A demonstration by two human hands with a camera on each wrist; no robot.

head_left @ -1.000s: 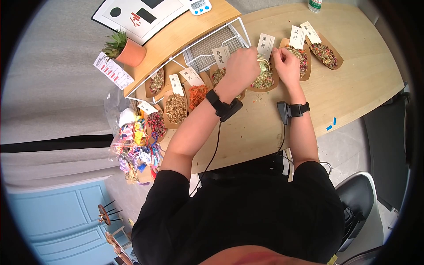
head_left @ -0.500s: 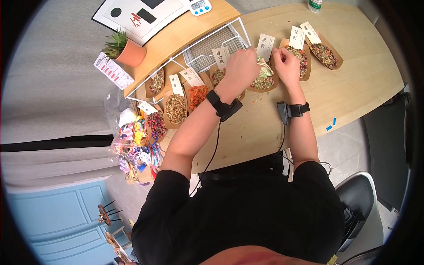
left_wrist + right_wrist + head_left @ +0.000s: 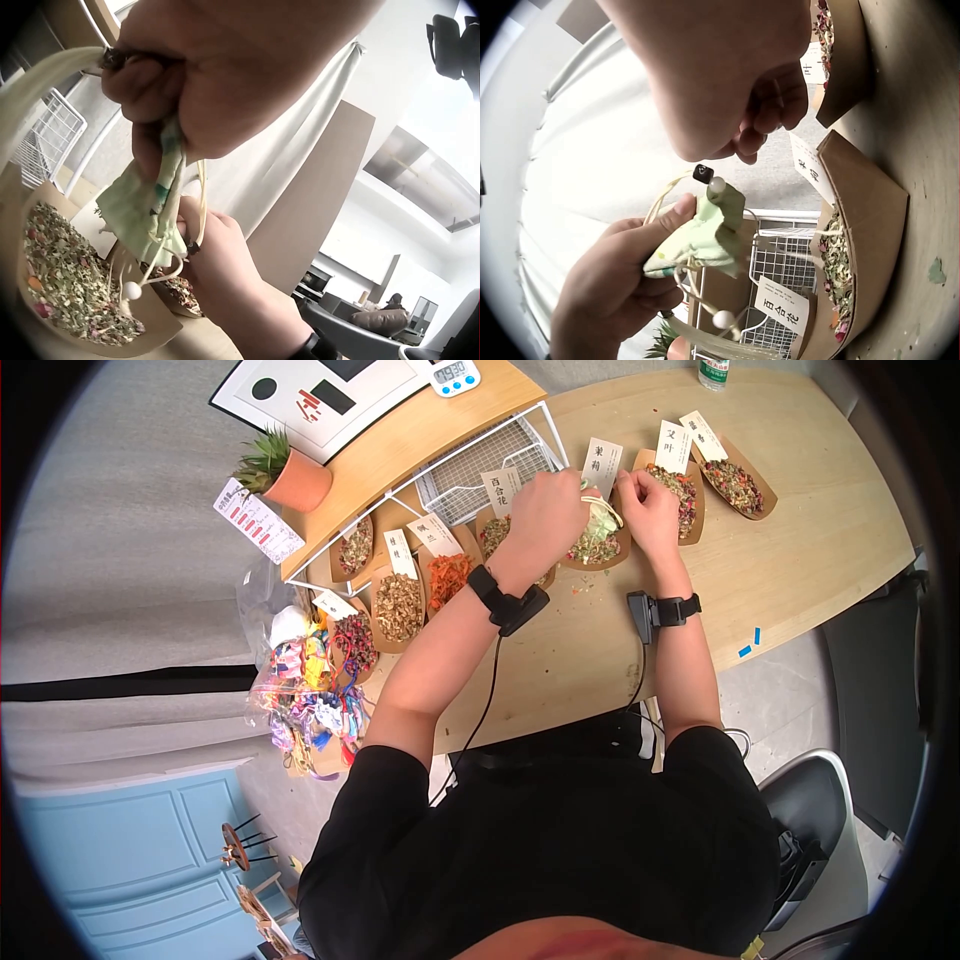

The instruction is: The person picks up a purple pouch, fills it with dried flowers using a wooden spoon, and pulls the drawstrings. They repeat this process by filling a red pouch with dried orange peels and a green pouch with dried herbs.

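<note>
A pale green cloth pouch (image 3: 139,214) (image 3: 705,240) with cream cords and white beads is gripped by the left hand (image 3: 548,515) (image 3: 232,67) (image 3: 615,277). It hangs over a paper tray of dried flower mix (image 3: 597,546) (image 3: 75,281). The right hand (image 3: 652,510) (image 3: 236,277) (image 3: 727,82) is just right of the pouch, its fingers curled, with nothing visible in them. A dark bead (image 3: 703,174) on a cord lies close by its fingers in the right wrist view.
Labelled trays line the table, including orange petals (image 3: 449,578), brown pieces (image 3: 398,607) and two mixes at right (image 3: 733,487). Behind stand a wire basket (image 3: 478,470), a wooden shelf (image 3: 440,435), a potted plant (image 3: 298,482) and a timer (image 3: 455,377). Colourful pouches (image 3: 315,700) lie left.
The pouch and its cord loop have shifted slightly under the left hand, which keeps its grip. Both arms are nearly where they were.
</note>
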